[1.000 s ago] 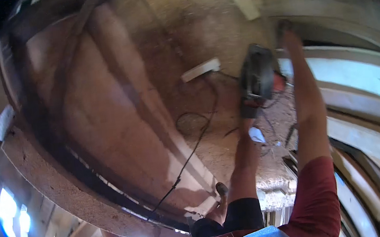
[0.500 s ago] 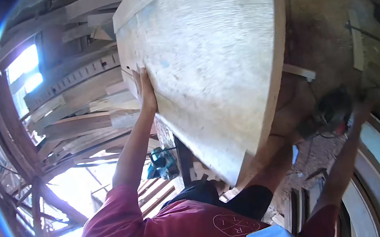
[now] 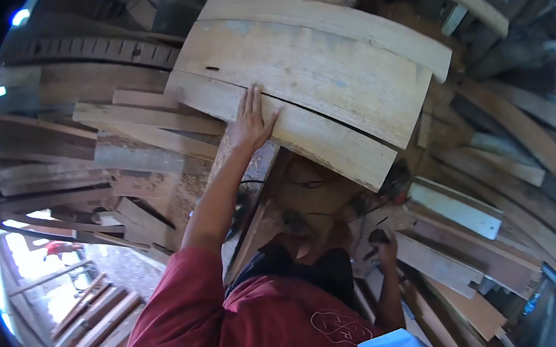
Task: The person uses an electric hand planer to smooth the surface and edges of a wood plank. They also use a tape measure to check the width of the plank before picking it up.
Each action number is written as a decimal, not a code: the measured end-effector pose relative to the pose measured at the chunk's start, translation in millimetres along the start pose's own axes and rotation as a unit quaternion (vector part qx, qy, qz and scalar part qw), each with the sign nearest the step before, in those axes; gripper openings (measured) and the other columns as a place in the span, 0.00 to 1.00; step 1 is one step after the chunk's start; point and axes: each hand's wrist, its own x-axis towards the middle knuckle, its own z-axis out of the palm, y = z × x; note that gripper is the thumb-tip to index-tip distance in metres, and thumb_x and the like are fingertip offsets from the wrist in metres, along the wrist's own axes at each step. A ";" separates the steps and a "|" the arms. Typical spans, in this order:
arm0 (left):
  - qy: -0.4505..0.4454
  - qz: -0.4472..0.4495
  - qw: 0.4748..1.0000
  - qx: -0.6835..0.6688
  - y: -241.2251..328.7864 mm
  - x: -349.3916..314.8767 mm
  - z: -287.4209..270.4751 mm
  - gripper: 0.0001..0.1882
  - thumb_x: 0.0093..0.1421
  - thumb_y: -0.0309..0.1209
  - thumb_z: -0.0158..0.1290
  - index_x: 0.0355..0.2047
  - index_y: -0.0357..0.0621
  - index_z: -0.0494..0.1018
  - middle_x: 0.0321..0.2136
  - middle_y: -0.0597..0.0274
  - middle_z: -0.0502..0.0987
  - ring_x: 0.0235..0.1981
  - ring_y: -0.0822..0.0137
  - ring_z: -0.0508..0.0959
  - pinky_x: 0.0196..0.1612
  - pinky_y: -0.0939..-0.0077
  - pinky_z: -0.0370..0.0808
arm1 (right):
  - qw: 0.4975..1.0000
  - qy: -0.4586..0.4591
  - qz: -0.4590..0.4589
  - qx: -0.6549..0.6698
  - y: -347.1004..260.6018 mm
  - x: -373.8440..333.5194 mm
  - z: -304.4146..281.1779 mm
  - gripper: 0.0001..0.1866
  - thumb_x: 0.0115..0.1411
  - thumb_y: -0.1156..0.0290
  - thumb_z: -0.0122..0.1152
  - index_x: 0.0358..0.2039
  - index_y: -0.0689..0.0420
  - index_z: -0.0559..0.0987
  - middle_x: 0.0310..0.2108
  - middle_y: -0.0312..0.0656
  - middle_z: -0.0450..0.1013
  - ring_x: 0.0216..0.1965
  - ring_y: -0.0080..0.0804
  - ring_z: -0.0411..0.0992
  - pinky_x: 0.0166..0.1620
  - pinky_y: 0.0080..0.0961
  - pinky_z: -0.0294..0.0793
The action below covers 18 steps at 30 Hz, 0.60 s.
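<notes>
A person's left hand (image 3: 252,123) lies flat on the near board (image 3: 320,138) of a pale wooden panel (image 3: 299,61) ahead, the right hand (image 3: 387,251) lowered by a dark object (image 3: 378,236), its grip impossible to tell.

Left hand (image 3: 252,124) rests on pale boards (image 3: 310,67); right hand (image 3: 387,250) meets a dark object (image 3: 378,236), grip unclear.

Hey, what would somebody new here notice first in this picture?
The pale wooden boards lying side by side at upper centre, brighter than the timber heaped to their left. Next, the left hand, spread on the nearest board. Lower, right of centre, the right hand is at a dark object too unclear to name.
</notes>
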 end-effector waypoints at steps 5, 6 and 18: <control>-0.037 -0.009 0.998 -0.047 10.0 21.7 13.8 0.52 0.69 0.67 0.41 0.78 0.41 0.44 0.79 0.49 0.42 0.80 0.48 0.42 0.80 0.55 0.43 | 0.997 0.027 -0.067 0.011 -103.4 -73.0 -19.3 0.35 0.41 0.77 0.62 0.56 0.56 0.83 0.47 0.47 0.79 0.52 0.41 0.77 0.58 0.33 0.75; -0.046 -0.021 0.997 -0.057 12.4 26.8 16.1 0.53 0.69 0.67 0.41 0.79 0.41 0.44 0.80 0.50 0.42 0.80 0.48 0.41 0.80 0.53 0.41 | 0.995 0.042 -0.085 0.028 -126.4 -78.2 -19.6 0.34 0.41 0.77 0.61 0.54 0.57 0.83 0.46 0.47 0.80 0.51 0.40 0.77 0.57 0.32 0.75; -0.260 0.066 0.957 -0.108 7.8 -122.6 -27.3 0.44 0.66 0.62 0.50 0.75 0.52 0.60 0.75 0.50 0.59 0.77 0.45 0.52 0.77 0.38 0.42 | 0.906 -0.118 0.048 0.403 -244.5 -121.0 55.8 0.22 0.53 0.67 0.53 0.47 0.60 0.82 0.39 0.46 0.82 0.38 0.42 0.81 0.43 0.40 0.82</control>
